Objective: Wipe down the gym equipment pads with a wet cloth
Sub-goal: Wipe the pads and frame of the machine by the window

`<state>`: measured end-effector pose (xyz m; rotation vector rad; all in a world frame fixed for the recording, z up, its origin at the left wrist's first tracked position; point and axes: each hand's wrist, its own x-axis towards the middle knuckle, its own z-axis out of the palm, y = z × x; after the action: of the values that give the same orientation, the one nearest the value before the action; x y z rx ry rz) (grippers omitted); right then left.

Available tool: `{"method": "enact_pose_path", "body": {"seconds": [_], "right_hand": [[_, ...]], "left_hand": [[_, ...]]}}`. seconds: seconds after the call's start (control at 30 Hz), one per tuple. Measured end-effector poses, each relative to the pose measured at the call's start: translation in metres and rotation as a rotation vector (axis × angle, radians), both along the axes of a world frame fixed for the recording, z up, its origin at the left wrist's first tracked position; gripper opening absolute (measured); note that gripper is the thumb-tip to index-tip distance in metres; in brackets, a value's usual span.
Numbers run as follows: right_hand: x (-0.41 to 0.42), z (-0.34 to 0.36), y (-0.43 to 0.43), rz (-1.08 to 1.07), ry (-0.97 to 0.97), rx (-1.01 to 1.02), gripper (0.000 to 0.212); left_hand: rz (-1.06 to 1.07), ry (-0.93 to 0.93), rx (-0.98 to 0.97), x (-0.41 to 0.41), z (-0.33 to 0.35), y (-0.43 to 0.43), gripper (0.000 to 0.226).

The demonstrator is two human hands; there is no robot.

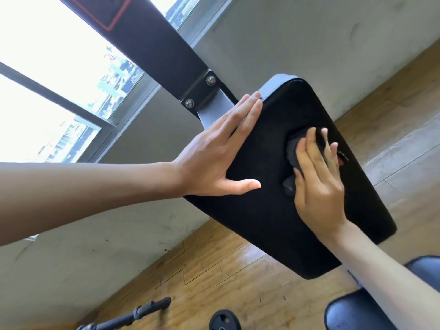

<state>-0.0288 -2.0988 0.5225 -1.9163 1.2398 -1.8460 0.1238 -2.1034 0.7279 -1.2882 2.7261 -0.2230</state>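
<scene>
– Black is the pad, then? Where's the cloth?
– Black, yes, and tilted. The cloth is dark grey, bunched on the pad's face a bit above its middle, under the right hand.
– Is that hand gripping it?
– It presses it flat. The fingers are fairly straight and slightly spread over the cloth, and folds stick out above the fingertips and beside the thumb.
– And the left hand?
– It lies flat on the pad's left edge, four fingers straight and pressed together towards the pad's upper corner, the thumb held apart on the face. It holds nothing.
– What carries the pad?
– A grey arm behind its upper corner runs to a bolted bracket on a dark post.
– Anything else around the pad?
– A window to its upper left. Below it is wooden floor with a weight plate and a black handle, and another cushion shows at its lower right.
</scene>
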Motion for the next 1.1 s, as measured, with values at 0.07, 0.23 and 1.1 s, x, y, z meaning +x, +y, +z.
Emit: {"method": "enact_pose_path", "body": {"seconds": [0.07, 0.23, 1.1], "right_hand": [[0.006, 0.042, -0.017, 0.013, -0.114, 0.048, 0.042], [0.000, 0.042, -0.033, -0.029, 0.040, -0.062, 0.046], [-0.003, 0.094, -0.038, 0.048, -0.069, 0.054, 0.049]], "left_hand": [[-0.011, 0.021, 0.018, -0.002, 0.000, 0.000, 0.114], [-0.013, 0.016, 0.019, -0.001, -0.001, 0.000, 0.114], [0.075, 0.042, -0.149, 0.001, -0.005, 0.010, 0.123]]}}
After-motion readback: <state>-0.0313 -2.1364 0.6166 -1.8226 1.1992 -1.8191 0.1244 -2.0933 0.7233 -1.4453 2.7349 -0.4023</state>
